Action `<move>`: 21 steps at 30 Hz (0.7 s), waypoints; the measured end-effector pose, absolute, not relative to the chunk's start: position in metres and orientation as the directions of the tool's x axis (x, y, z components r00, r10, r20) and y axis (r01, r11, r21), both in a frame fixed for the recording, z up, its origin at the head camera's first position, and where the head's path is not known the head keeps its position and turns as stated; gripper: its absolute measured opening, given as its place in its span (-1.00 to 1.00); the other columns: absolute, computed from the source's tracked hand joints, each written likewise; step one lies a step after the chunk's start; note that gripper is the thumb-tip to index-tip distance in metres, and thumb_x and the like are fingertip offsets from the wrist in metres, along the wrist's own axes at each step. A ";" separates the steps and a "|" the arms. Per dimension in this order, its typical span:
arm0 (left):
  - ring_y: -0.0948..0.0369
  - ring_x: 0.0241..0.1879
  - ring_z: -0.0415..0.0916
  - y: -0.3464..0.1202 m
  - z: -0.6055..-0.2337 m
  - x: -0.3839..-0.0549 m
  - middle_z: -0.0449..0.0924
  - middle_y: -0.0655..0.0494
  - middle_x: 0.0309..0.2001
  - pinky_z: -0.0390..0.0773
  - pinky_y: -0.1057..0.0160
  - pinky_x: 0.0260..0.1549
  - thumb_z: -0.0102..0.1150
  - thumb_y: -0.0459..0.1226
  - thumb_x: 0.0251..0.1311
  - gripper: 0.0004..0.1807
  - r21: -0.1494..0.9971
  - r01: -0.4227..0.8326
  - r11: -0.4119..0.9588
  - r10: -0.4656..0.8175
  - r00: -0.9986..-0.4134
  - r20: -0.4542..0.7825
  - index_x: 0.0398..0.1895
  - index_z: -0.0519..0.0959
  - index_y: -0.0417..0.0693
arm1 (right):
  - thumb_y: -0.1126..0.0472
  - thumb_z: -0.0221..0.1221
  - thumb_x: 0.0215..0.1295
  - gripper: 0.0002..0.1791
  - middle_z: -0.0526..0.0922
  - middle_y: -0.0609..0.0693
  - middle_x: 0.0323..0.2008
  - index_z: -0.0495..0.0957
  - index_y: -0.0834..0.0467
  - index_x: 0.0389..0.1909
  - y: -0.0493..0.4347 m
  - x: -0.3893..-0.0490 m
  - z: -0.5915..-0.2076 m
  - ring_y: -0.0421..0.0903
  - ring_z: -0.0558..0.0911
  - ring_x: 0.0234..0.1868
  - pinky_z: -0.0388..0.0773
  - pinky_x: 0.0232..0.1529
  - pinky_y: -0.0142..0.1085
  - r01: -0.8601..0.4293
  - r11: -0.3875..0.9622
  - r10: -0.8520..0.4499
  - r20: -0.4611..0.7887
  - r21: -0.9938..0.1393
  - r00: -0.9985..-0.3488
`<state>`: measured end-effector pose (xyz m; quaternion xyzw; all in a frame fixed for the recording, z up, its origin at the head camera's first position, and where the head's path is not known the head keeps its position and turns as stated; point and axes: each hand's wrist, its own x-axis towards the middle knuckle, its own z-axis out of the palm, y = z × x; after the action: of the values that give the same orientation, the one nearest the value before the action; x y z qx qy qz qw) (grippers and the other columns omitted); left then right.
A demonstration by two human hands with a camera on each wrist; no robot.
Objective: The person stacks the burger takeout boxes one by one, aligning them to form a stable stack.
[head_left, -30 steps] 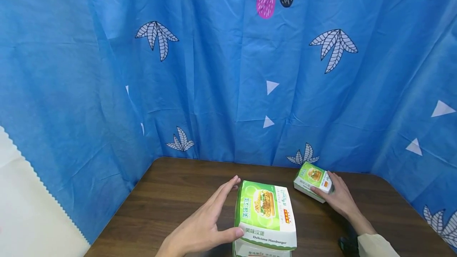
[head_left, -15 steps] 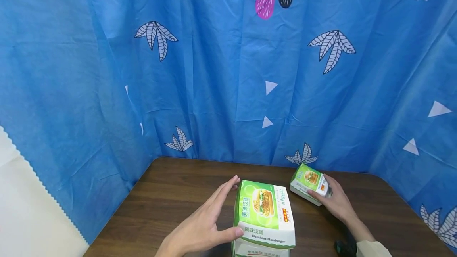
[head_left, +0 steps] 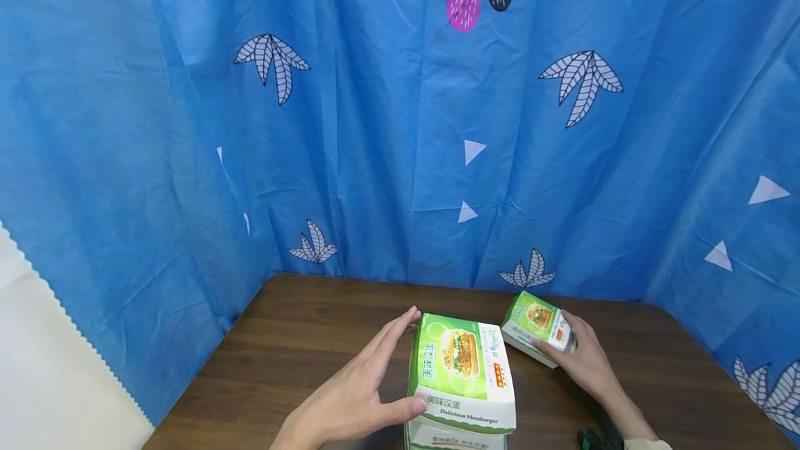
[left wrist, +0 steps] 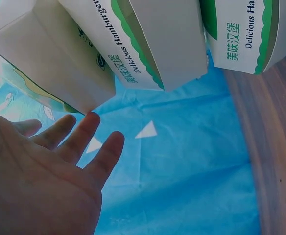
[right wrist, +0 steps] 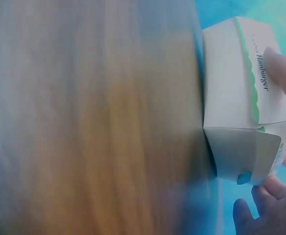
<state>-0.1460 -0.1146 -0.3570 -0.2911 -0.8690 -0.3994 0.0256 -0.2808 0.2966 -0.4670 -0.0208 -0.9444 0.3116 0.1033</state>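
Observation:
In the head view, a green-and-white hamburger box (head_left: 462, 367) sits on top of another hamburger box (head_left: 459, 438), cut off at the bottom edge. My left hand (head_left: 359, 387) is at the upper box's left side, fingers and thumb extended; contact is hard to tell. Further back on the right, my right hand (head_left: 584, 356) grips a second green-topped hamburger box (head_left: 534, 325), thumb on its near side. The right wrist view shows this box (right wrist: 231, 81) by the table surface; whether it touches is unclear. Several boxes, including a middle box (left wrist: 170, 44), line the top of the left wrist view.
A dark brown wooden table (head_left: 281, 339) lies beneath everything. Blue patterned curtain (head_left: 375, 123) hangs behind it and along the sides. A small black object (head_left: 590, 438) shows beside the right wrist. White cloth (head_left: 56, 367) hangs at the far left.
My right hand and its hamburger box have moved left and slightly nearer. My left hand and the stacked boxes stay about where they were.

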 end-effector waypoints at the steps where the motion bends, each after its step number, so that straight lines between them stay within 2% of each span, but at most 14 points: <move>1: 0.37 0.44 0.01 -0.114 -0.357 -0.146 -0.21 0.57 0.50 0.32 -0.02 0.28 0.14 0.28 0.11 0.01 0.679 0.527 0.511 0.486 -0.829 0.277 0.50 -0.26 0.52 | -0.43 0.23 0.01 0.28 0.02 0.45 0.35 -0.09 0.33 0.47 0.296 -0.280 -0.467 0.34 0.21 0.25 0.25 0.15 0.33 -0.026 0.803 0.104 0.184 -0.595 -0.977; 4: 0.41 0.43 0.00 -0.114 -0.356 -0.146 -0.20 0.62 0.48 0.32 -0.03 0.28 0.15 0.28 0.10 0.01 0.694 0.508 0.510 0.481 -0.838 0.259 0.49 -0.25 0.56 | -0.44 0.24 -0.01 0.29 0.02 0.45 0.36 -0.09 0.33 0.47 0.294 -0.278 -0.468 0.34 0.21 0.24 0.25 0.14 0.34 -0.030 0.799 0.106 0.190 -0.600 -0.976; 11: 0.41 0.43 -0.01 -0.114 -0.356 -0.146 -0.18 0.57 0.49 0.30 -0.01 0.30 0.14 0.29 0.10 0.00 0.693 0.514 0.505 0.483 -0.834 0.266 0.49 -0.24 0.55 | -0.43 0.25 -0.02 0.28 -0.01 0.45 0.37 -0.09 0.30 0.48 0.289 -0.269 -0.470 0.33 0.17 0.26 0.24 0.15 0.34 -0.015 0.787 0.118 0.174 -0.617 -0.978; 21: 0.34 0.44 0.01 -0.114 -0.357 -0.146 -0.20 0.60 0.49 0.29 -0.02 0.30 0.14 0.29 0.10 0.00 0.694 0.510 0.508 0.480 -0.837 0.264 0.49 -0.24 0.55 | -0.39 0.31 -0.05 0.27 0.01 0.44 0.35 -0.03 0.33 0.45 0.284 -0.263 -0.474 0.32 0.15 0.26 0.25 0.12 0.31 -0.031 0.775 0.142 0.222 -0.631 -0.965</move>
<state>-0.1459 -0.1139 -0.3568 -0.2851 -0.8680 -0.4061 0.0187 -0.2632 0.2840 -0.4744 -0.0296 -0.9332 0.3339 0.1294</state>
